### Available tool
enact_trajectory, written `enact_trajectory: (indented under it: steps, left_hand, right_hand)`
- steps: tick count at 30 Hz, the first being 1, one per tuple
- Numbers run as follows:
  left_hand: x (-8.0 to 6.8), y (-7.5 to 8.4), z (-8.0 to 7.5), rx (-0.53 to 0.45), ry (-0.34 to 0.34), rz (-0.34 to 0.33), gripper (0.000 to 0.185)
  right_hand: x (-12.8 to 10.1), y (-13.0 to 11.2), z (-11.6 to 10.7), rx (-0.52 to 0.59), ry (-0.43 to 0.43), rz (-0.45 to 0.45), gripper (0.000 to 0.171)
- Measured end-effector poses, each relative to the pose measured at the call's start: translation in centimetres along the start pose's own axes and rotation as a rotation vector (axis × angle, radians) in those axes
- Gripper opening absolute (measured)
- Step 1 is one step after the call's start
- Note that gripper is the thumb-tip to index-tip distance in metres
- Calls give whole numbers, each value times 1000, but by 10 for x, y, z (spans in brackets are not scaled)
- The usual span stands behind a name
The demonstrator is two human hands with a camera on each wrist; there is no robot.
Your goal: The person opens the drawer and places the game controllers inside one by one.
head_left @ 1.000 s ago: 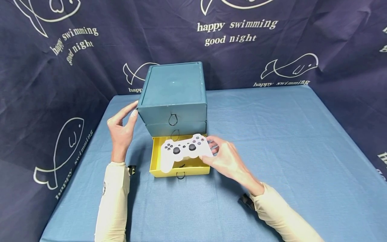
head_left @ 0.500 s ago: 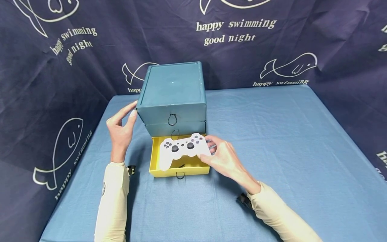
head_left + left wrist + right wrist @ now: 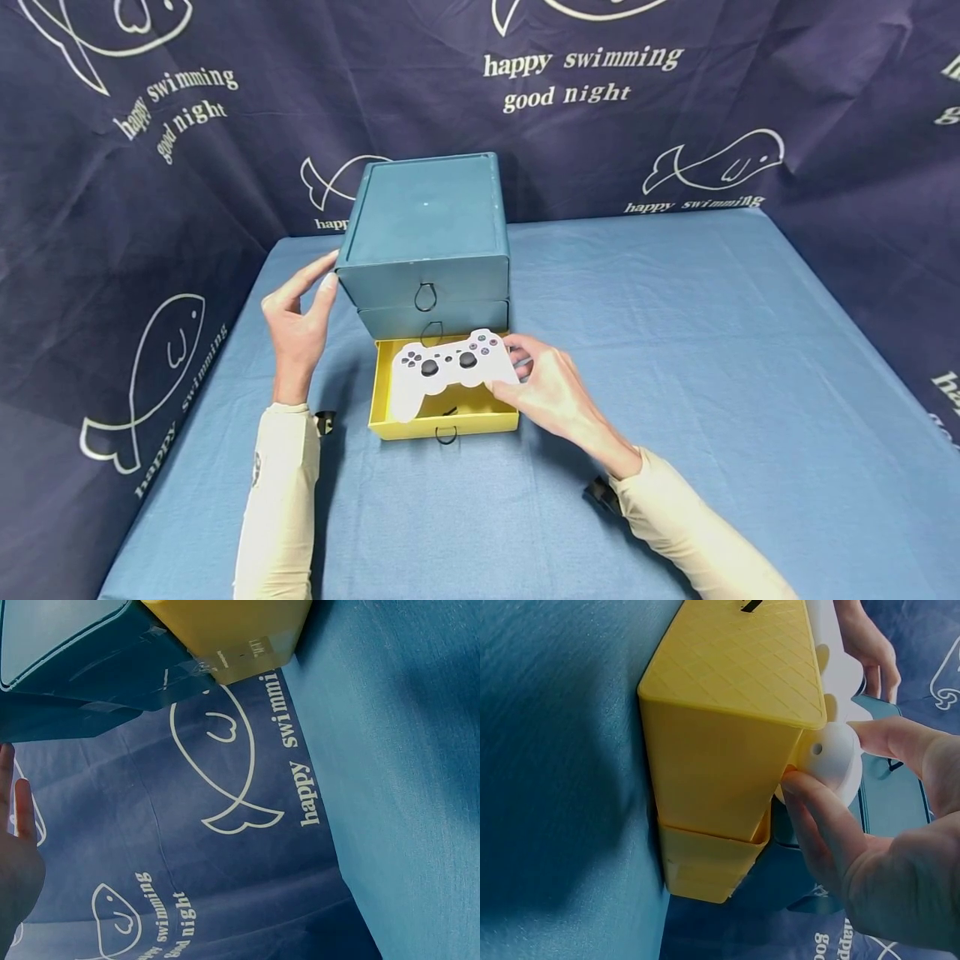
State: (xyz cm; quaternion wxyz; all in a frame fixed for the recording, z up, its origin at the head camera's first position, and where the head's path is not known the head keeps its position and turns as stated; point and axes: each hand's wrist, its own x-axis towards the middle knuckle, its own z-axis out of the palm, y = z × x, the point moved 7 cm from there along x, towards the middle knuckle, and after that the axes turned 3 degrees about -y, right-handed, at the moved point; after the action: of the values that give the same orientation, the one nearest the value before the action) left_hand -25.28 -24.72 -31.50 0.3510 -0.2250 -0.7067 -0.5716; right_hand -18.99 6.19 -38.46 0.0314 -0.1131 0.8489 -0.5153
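My right hand (image 3: 551, 387) holds the right grip of a white game controller (image 3: 450, 373) between thumb and fingers. The controller, with two black thumbsticks, is tilted over a pulled-out yellow drawer (image 3: 480, 423), the lowest of a stack. In the right wrist view the rounded end of the controller (image 3: 841, 754) shows beside the drawer's edge, pinched by thumb and fingertips. My left hand (image 3: 296, 325) touches the front left corner of the teal drawer box (image 3: 427, 212) with nearly straight fingers. Only part of the left hand (image 3: 19, 862) shows in the left wrist view.
Two closed teal drawers with black loop handles (image 3: 426, 297) sit above the yellow one. A small dark bit (image 3: 450, 411) shows inside the yellow drawer. Blue cloth (image 3: 675, 375) covers the table, and a dark blue printed curtain (image 3: 585, 150) hangs behind.
The controller and my right hand have shifted slightly left and back over the yellow drawer. My left hand stays at the teal box's corner. The head view has moved a little.
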Motion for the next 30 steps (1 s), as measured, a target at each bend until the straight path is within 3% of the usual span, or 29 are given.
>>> enact_trajectory:
  steps: [22, 30]
  left_hand:
    - [0, -1, 0, -7, 5, 5, 28]
    - [0, 0, -1, 3, 5, -4, 28]
  right_hand:
    - [5, 0, 10, 11, -13, 18, 59]
    - [4, -1, 13, -31, 6, 9, 57]
